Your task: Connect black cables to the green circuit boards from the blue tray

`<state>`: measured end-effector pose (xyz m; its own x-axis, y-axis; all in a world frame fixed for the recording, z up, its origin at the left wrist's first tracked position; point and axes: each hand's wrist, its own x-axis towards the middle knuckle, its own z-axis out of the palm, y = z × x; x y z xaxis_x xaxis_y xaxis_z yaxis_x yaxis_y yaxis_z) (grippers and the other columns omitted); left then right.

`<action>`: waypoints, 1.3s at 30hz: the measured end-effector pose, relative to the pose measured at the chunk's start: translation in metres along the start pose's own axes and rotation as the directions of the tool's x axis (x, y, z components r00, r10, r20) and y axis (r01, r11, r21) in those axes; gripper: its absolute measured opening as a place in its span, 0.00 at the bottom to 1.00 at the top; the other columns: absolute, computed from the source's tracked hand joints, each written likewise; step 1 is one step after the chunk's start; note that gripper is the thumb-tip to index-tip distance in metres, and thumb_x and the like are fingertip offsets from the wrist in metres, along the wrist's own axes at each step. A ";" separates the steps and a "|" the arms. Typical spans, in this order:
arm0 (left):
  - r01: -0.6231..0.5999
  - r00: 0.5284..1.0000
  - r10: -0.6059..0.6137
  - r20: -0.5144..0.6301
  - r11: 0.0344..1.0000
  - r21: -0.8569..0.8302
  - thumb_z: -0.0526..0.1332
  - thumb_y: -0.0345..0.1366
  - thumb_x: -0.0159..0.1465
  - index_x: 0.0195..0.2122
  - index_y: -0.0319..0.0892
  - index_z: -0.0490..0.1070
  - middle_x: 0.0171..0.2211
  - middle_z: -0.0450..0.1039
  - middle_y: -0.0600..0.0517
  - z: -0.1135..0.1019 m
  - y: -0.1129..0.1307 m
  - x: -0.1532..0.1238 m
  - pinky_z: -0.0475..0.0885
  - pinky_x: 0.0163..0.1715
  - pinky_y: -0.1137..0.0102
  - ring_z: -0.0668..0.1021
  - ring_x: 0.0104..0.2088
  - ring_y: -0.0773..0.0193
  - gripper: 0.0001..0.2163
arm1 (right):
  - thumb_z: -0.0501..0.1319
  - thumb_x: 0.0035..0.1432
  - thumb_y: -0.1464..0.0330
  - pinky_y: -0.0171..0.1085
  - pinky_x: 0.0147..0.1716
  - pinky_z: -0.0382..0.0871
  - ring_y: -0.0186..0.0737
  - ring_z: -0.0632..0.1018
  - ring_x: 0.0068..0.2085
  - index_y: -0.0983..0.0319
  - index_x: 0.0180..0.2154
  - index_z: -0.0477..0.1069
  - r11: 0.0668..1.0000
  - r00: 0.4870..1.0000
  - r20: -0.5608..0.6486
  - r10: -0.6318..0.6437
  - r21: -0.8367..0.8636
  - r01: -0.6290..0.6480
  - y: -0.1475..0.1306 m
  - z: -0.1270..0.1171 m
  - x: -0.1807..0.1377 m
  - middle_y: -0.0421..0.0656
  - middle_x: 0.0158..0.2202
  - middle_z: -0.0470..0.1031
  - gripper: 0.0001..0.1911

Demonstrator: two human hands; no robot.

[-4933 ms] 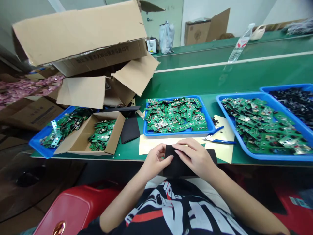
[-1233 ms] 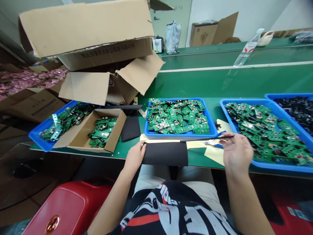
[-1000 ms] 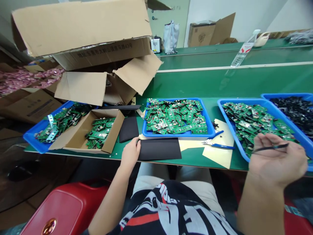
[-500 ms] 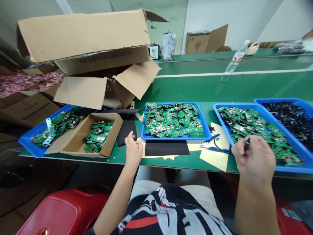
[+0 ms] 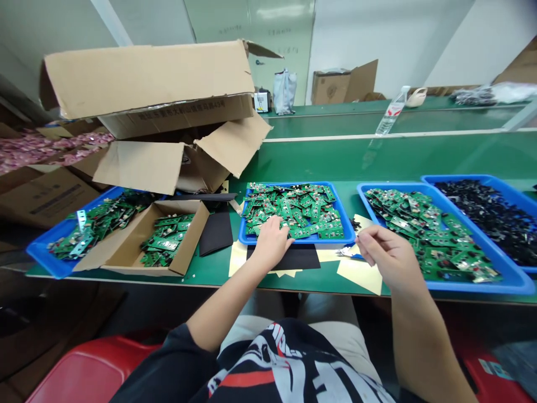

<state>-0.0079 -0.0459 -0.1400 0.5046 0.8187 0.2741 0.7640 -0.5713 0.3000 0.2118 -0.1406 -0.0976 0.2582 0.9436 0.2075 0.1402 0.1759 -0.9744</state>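
Since half a second earlier, left hand (image 5: 272, 242) had moved from the tabletop (image 5: 319, 154) onto the circuit boards (image 5: 302, 210) at the near edge of the middle blue tray (image 5: 347, 232), fingers spread open, hiding part of the black sheet (image 5: 300, 257). That sheet lay flat, long axis along the tabletop's near edge. Right hand (image 5: 386, 258) hovered with fingers pinched; anything held was too small to make out.

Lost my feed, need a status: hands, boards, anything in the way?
Left hand open, reaching into the middle tray onto the boards. Right hand pinched, contents unclear. Black sheet lies flat under the left wrist.
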 end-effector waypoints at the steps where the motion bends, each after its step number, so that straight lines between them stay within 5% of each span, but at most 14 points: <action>1: -0.001 1.000 0.001 0.020 1.000 -0.004 0.67 0.31 0.58 0.35 0.36 0.74 0.47 0.69 0.38 0.000 -0.001 0.002 0.69 0.51 0.51 0.71 0.53 0.45 0.06 | 0.65 0.53 0.54 0.30 0.14 0.55 0.28 0.62 0.15 0.62 0.24 0.70 0.999 1.000 0.031 -0.007 -0.031 0.008 -0.004 0.000 0.003 0.35 0.15 0.62 0.18; 13: 0.029 0.990 0.016 0.141 0.950 -0.311 0.61 0.24 0.57 0.37 0.40 0.72 0.34 0.76 0.50 -0.012 -0.005 0.012 0.73 0.41 0.63 0.79 0.37 0.58 0.08 | 0.64 0.54 0.63 0.31 0.20 0.61 0.30 0.67 0.21 0.61 0.28 0.71 0.945 0.956 0.205 -0.207 -0.213 0.250 -0.051 0.028 0.060 0.38 0.22 0.70 0.08; 19: 0.041 0.998 -0.014 0.053 0.834 -0.550 0.60 0.33 0.61 0.43 0.38 0.72 0.31 0.75 0.51 -0.046 -0.010 0.034 0.73 0.34 0.70 0.77 0.32 0.64 0.10 | 0.64 0.55 0.64 0.31 0.21 0.64 0.30 0.69 0.22 0.63 0.31 0.71 0.913 0.924 0.157 -0.347 -0.168 0.372 -0.065 0.047 0.082 0.38 0.23 0.71 0.08; 22: 0.014 0.997 -0.064 -0.054 0.769 -0.640 0.55 0.35 0.64 0.48 0.38 0.71 0.40 0.74 0.47 -0.073 -0.004 0.049 0.71 0.35 0.72 0.75 0.37 0.65 0.13 | 0.60 0.59 0.66 0.32 0.22 0.68 0.30 0.72 0.22 0.63 0.34 0.74 0.895 0.902 0.134 -0.411 -0.129 0.427 -0.068 0.051 0.090 0.38 0.24 0.73 0.07; 28: -0.109 0.954 -0.251 -0.162 0.211 -0.971 0.66 0.33 0.56 0.46 0.42 0.76 0.37 0.74 0.51 -0.106 0.022 0.076 0.69 0.31 0.78 0.72 0.32 0.72 0.16 | 0.59 0.60 0.72 0.34 0.26 0.74 0.32 0.75 0.25 0.60 0.39 0.77 0.833 0.841 0.015 -0.541 -0.124 0.538 -0.068 0.053 0.097 0.38 0.25 0.75 0.08; 33: -0.090 0.950 -0.312 -0.005 -0.259 -0.962 0.69 0.33 0.51 0.38 0.41 0.79 0.25 0.72 0.56 -0.105 0.041 0.093 0.70 0.26 0.79 0.72 0.25 0.74 0.12 | 0.59 0.61 0.74 0.35 0.27 0.76 0.32 0.75 0.26 0.55 0.50 0.74 0.789 0.806 0.012 -0.592 -0.194 0.583 -0.068 0.051 0.096 0.37 0.27 0.75 0.17; 36: -0.044 0.959 -0.272 0.077 -0.412 -0.910 0.66 0.31 0.53 0.35 0.41 0.78 0.28 0.74 0.55 -0.102 0.049 0.098 0.72 0.29 0.79 0.75 0.27 0.73 0.08 | 0.59 0.61 0.75 0.35 0.29 0.77 0.33 0.76 0.26 0.54 0.57 0.68 0.773 0.789 0.010 -0.614 -0.196 0.603 -0.065 0.049 0.096 0.36 0.27 0.76 0.24; 39: -0.004 0.981 -0.180 0.079 -0.421 -0.907 0.64 0.30 0.57 0.36 0.43 0.78 0.31 0.76 0.55 -0.100 0.051 0.099 0.75 0.31 0.76 0.77 0.29 0.71 0.07 | 0.61 0.60 0.74 0.37 0.31 0.79 0.35 0.80 0.30 0.54 0.54 0.71 0.776 0.789 -0.022 -0.614 -0.197 0.599 -0.063 0.048 0.095 0.38 0.30 0.79 0.21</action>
<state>0.0407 0.0002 -0.0065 0.3893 0.9100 0.1426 -0.6883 0.1846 0.7015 0.1819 -0.0485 -0.0207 0.1384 0.6305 0.7638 0.4518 0.6460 -0.6152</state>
